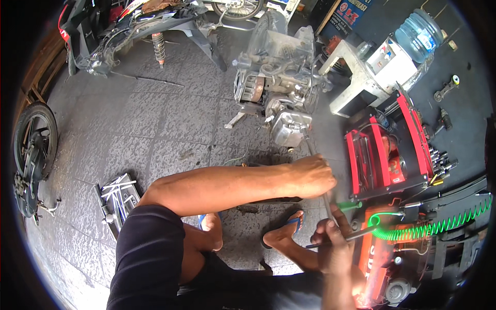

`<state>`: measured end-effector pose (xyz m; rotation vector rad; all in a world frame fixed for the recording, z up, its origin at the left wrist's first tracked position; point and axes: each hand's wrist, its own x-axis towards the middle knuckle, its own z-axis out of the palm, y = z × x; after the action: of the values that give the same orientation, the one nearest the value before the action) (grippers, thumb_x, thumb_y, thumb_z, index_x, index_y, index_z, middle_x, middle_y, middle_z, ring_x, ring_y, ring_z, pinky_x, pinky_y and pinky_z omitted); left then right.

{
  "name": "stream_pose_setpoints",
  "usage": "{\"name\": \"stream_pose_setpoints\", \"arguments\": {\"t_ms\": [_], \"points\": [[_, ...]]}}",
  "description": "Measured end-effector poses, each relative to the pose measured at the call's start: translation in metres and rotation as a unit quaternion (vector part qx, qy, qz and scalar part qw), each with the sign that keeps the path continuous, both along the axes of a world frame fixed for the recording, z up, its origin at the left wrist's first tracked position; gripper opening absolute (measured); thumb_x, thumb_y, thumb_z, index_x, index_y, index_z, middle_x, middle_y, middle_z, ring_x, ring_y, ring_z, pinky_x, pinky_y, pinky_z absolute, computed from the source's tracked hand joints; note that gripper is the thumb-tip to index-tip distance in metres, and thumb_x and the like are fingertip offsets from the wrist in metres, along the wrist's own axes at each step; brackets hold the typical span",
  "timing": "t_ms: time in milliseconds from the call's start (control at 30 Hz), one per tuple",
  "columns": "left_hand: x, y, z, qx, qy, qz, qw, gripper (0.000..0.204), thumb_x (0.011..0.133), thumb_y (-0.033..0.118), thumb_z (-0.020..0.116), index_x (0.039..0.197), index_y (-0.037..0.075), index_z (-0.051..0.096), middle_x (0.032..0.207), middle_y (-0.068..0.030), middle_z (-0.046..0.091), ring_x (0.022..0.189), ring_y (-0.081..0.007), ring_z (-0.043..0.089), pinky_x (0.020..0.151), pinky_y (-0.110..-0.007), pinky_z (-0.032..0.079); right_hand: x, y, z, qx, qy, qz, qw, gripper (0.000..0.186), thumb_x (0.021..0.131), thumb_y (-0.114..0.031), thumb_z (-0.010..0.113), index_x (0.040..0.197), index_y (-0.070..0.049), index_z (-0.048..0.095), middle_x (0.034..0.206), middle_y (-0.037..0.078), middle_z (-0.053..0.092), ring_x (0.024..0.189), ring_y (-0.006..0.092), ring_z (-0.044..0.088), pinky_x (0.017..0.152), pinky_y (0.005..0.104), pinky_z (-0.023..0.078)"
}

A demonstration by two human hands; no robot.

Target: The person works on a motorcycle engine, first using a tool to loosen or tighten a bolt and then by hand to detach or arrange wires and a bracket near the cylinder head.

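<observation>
A T-handle socket wrench reaches from the cylinder head cover of a scooter engine back toward me. My left hand, its arm stretched across from the left, is closed in a fist round the long shaft. At the near end my right hand has its fingers curled about the crossbar, which sticks out on both sides of it. The wrench's far tip meets the cover near its upper edge; whether it sits on a bolt is too small to tell. The engine rests on the floor ahead of me.
On the right stand a red tool rack, an orange air compressor and a coiled green hose. A tray of tools lies at left, near a wheel. Behind are a scooter frame and a white water dispenser.
</observation>
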<state>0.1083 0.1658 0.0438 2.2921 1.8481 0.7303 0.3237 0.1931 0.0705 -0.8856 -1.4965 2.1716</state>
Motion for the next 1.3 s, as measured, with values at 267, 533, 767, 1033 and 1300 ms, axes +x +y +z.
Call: {"name": "stream_pose_setpoints", "arguments": {"t_ms": [267, 533, 767, 1033, 1300], "points": [[0.104, -0.004, 0.093, 0.181, -0.343, -0.096, 0.917, 0.045, 0.079, 0.032, 0.07, 0.096, -0.005, 0.05, 0.089, -0.0195, 0.057, 0.08, -0.0378, 0.058, 0.073, -0.047, 0.045, -0.003, -0.015, -0.043, 0.033, 0.106, -0.106, 0.988, 0.037, 0.086, -0.018, 0.069, 0.114, -0.001, 0.053, 0.072, 0.003, 0.053, 0.049, 0.0064, 0.04, 0.04, 0.0205, 0.027], [0.124, 0.013, 0.099, 0.143, -0.245, -0.049, 0.958, 0.044, 0.078, 0.038, 0.073, 0.087, -0.001, 0.054, 0.081, -0.0192, 0.057, 0.073, -0.0386, 0.057, 0.072, -0.047, 0.045, 0.002, -0.035, -0.06, -0.073, 0.146, -0.175, 0.971, 0.033, 0.088, -0.021, 0.066, 0.111, 0.001, 0.055, 0.074, 0.004, 0.057, 0.054, 0.0092, 0.047, 0.046, 0.0224, 0.034], [0.114, 0.022, 0.079, 0.039, -0.409, -0.174, 0.895, 0.045, 0.091, 0.043, 0.061, 0.092, -0.002, 0.059, 0.08, -0.0193, 0.061, 0.074, -0.0341, 0.062, 0.066, -0.045, 0.047, -0.002, -0.031, -0.049, -0.084, 0.121, -0.142, 0.979, 0.032, 0.091, -0.024, 0.064, 0.108, 0.002, 0.058, 0.077, 0.005, 0.061, 0.058, 0.0115, 0.052, 0.05, 0.024, 0.039], [0.023, 0.01, -0.033, -0.037, -0.064, -0.034, 0.997, 0.073, 0.098, 0.055, 0.041, 0.052, 0.002, 0.061, 0.049, -0.0199, 0.053, 0.05, -0.0411, 0.058, 0.05, -0.048, 0.048, 0.025, -0.017, -0.056, 0.325, -0.058, -0.02, 0.944, 0.033, 0.093, -0.008, 0.058, 0.12, 0.01, 0.058, 0.086, 0.011, 0.07, 0.081, 0.0157, 0.065, 0.073, 0.0286, 0.051], [0.02, 0.007, -0.074, -0.045, -0.064, -0.038, 0.996, 0.061, 0.097, 0.049, 0.047, 0.059, 0.006, 0.068, 0.051, -0.0184, 0.056, 0.052, -0.0408, 0.06, 0.051, -0.048, 0.049, 0.03, -0.009, -0.072, 0.369, -0.164, 0.03, 0.914, 0.039, 0.094, -0.019, 0.062, 0.118, 0.011, 0.059, 0.094, 0.014, 0.07, 0.088, 0.016, 0.064, 0.079, 0.0302, 0.051]]}}
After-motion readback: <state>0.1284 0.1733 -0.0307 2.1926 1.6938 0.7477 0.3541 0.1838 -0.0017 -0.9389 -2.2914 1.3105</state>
